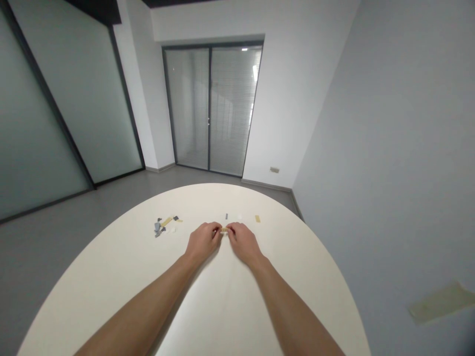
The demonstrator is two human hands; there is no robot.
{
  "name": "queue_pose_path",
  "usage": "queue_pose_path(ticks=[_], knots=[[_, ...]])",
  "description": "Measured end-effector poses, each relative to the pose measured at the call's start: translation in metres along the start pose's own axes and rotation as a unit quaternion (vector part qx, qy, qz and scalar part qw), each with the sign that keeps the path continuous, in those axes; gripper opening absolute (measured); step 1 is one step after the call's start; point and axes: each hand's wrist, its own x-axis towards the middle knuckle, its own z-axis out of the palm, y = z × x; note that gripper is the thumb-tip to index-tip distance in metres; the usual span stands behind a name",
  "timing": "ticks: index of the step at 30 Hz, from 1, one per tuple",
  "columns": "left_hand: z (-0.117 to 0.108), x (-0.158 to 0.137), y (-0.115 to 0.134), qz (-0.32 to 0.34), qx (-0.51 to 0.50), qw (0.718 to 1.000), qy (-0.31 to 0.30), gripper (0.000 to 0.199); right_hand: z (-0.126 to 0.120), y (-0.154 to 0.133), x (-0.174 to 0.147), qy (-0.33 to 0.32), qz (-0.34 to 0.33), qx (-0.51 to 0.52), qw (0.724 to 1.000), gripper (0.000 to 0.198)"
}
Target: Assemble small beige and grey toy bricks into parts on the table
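Note:
Both hands meet near the middle of the round white table [200,200]. My left hand [205,241] pinches the left end of a small tan building brick [224,229], its fingers closed. On the other end, my right hand [243,241] grips the same brick between thumb and fingers. Only a narrow strip of it shows between the fingertips, and the rest is covered. Just beyond the hands lie a small grey piece [226,216] and a faint white piece [239,216]. Farther right is a flat tan piece [257,218].
To the left, a loose pile of small grey, dark and white pieces [158,227] includes a long tan piece [166,221]. Behind the table is a glass door [210,109]. A grey wall [389,148] rises on the right, with a tape strip [441,302] in the lower right.

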Motion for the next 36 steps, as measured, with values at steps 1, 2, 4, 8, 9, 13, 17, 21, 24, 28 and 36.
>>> queue_pose_path(ticks=[1,2,4,8,9,13,17,21,24,28,36], knots=[[0.0002,0.0001,0.0000,0.000,-0.001,1.000,0.001,0.022,-0.0004,-0.0004,-0.0001,0.000,0.001,0.000,1.000,0.022],[0.0003,0.0002,0.0000,-0.002,-0.002,1.000,0.000,0.022,-0.0007,-0.0008,-0.0001,-0.001,0.002,0.000,1.000,0.022],[0.0006,0.0003,0.0001,-0.007,-0.005,1.000,-0.001,0.021,-0.0008,-0.0014,0.0001,-0.003,0.006,0.000,1.000,0.022],[0.0017,0.0001,-0.0001,-0.008,-0.010,1.000,0.005,0.022,-0.0003,-0.0016,0.0006,-0.001,0.009,0.002,1.000,0.023],[0.0020,0.0000,-0.0004,-0.007,-0.011,1.000,0.008,0.022,-0.0002,-0.0015,0.0006,0.000,0.008,0.003,1.000,0.023],[0.0035,0.0002,-0.0022,-0.012,-0.016,1.000,0.013,0.024,-0.0003,-0.0012,0.0005,0.005,0.009,0.011,1.000,0.025],[0.0045,0.0011,-0.0049,-0.010,-0.027,0.999,0.016,0.025,-0.0004,-0.0007,0.0000,0.006,0.005,0.019,1.000,0.025],[0.0054,0.0015,-0.0063,-0.011,-0.038,0.999,0.026,0.025,-0.0010,-0.0012,-0.0007,-0.002,0.018,0.013,1.000,0.022],[0.0058,0.0018,-0.0071,-0.003,-0.053,0.998,0.037,0.026,-0.0017,-0.0019,-0.0012,-0.004,0.025,0.004,1.000,0.020],[0.0067,0.0027,-0.0082,0.015,-0.073,0.996,0.044,0.027,-0.0022,-0.0031,-0.0015,-0.003,0.021,0.001,1.000,0.020],[0.0072,0.0031,-0.0084,0.032,-0.082,0.995,0.038,0.023,-0.0019,-0.0044,-0.0015,-0.011,0.012,-0.008,1.000,0.025]])
